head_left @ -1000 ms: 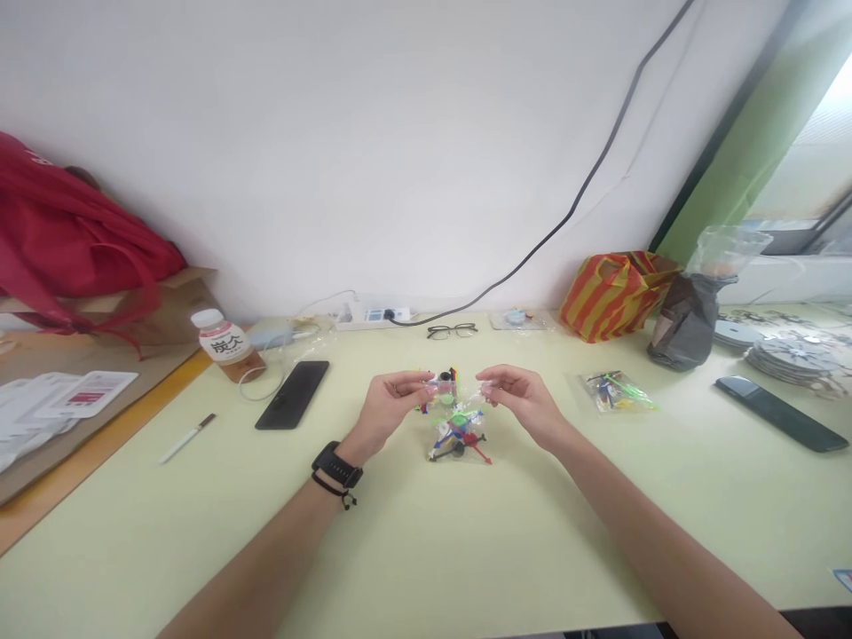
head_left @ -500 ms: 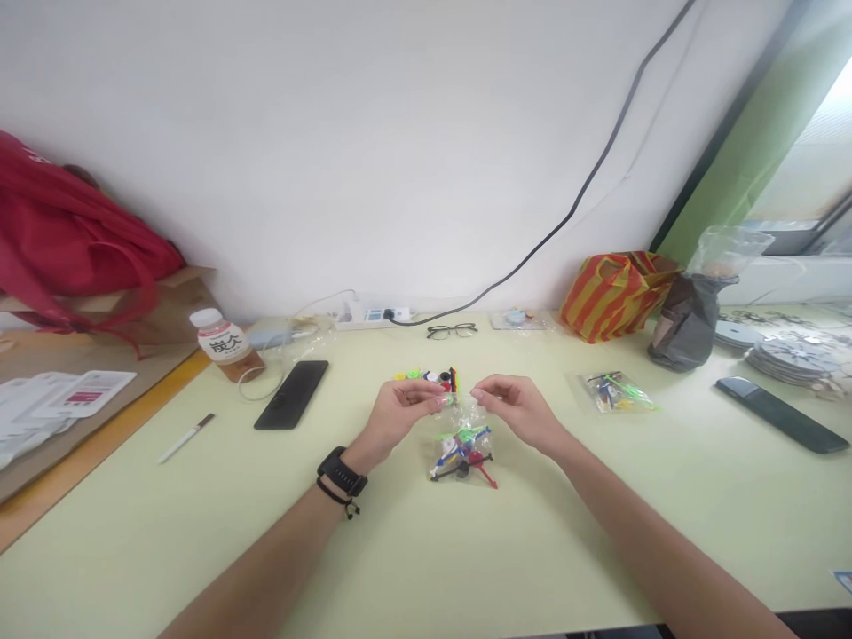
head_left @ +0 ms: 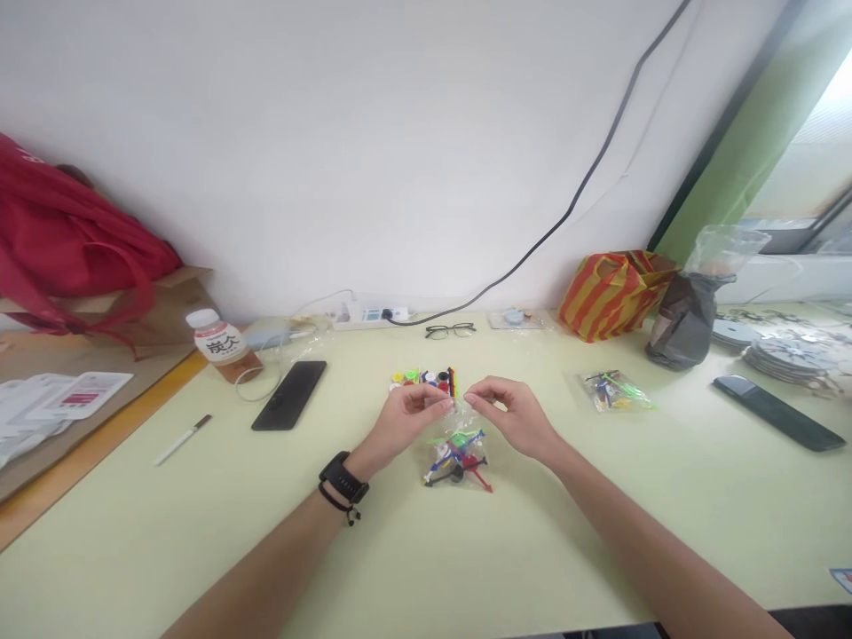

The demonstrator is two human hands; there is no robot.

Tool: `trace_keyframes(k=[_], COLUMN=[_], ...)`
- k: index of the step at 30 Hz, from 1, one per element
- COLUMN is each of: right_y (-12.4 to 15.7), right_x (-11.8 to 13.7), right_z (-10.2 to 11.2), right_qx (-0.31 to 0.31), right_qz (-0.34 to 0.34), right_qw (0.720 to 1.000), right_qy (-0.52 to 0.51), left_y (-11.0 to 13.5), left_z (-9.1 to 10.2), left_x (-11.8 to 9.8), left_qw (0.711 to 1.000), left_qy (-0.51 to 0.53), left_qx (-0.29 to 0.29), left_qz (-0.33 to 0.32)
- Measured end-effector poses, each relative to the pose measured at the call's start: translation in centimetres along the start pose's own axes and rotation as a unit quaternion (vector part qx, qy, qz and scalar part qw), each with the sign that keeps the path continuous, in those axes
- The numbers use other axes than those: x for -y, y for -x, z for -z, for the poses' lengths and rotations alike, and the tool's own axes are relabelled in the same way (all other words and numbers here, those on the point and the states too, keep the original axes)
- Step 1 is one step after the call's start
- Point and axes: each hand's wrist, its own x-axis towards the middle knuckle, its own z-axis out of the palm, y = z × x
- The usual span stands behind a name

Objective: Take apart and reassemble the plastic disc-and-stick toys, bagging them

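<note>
Between my hands is a clear plastic bag (head_left: 458, 461) holding small coloured plastic arrows and round pieces in green, blue, white, black and red. My left hand (head_left: 407, 421), with a black watch on its wrist, pinches the top of the bag. My right hand (head_left: 512, 415) pinches the same top edge from the other side, and the fingertips of both hands almost meet. The filled lower part of the bag sits at the table surface, toward me. Just behind my left fingers lie more coloured plastic pieces (head_left: 426, 380), partly hidden by that hand.
A second bag of coloured pieces (head_left: 616, 390) lies to the right, near a dark flat case (head_left: 777, 414). Leftward are a black phone (head_left: 290, 396), a drink bottle (head_left: 223, 346) and a pen (head_left: 183, 440). Glasses (head_left: 451, 331) and a power strip (head_left: 369, 317) lie along the wall.
My fingertips have come closer together at the top of the bag, the right hand shifting slightly left. The pinching grip of both hands stays.
</note>
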Motion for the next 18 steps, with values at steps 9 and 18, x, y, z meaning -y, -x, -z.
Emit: trace_keyframes(k=[9,18], right_y=[0.0,-0.3], right_x=[-0.3,-0.5], right_z=[0.0,1.3], right_qx=[0.051,0.038], right_qz=[-0.062,-0.1], right_qw=[0.992,0.984], right_qy=[-0.094,-0.145], left_y=[-0.1,-0.2], left_z=[0.7,1.3], left_x=[0.3,0.3], left_qw=[1.0,0.999], left_qy=[-0.005,0.043], left_qx=[-0.01,-0.007], left_qz=[0.001,0.028])
